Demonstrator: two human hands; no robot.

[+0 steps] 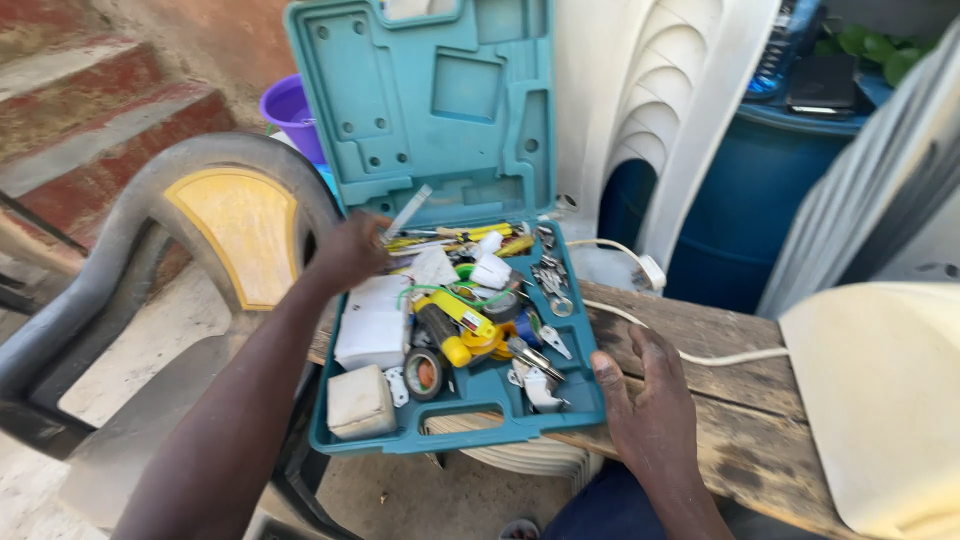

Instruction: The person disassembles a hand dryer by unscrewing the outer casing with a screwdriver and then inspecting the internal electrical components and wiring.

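Grey plastic chair (120,250) with a yellow back panel stands off the left end of the wooden bench (730,400), purple bucket (290,110) behind it. My left hand (352,250) is at the back left corner of the teal tool case (440,100), fingers closed around a thin flat metal blade (408,212) that sticks up and to the right over the case's hinge line. Case is open, lid upright, base sitting on the bench's left end and hanging over its near edge. Inside, front left corner: a white box (360,402); behind it a larger white block (374,322); a tape roll (424,373) near the front edge; yellow-handled tools (455,320) in the middle; loose metal bits and keys (552,285) toward the right wall. My right hand (640,395) is open, fingers spread, resting against the case's front right corner on the bench. A white cable (700,355) runs across the bench past that hand. Blue barrel (745,215) behind the bench, white plastic chairs (660,110) leaning by it.
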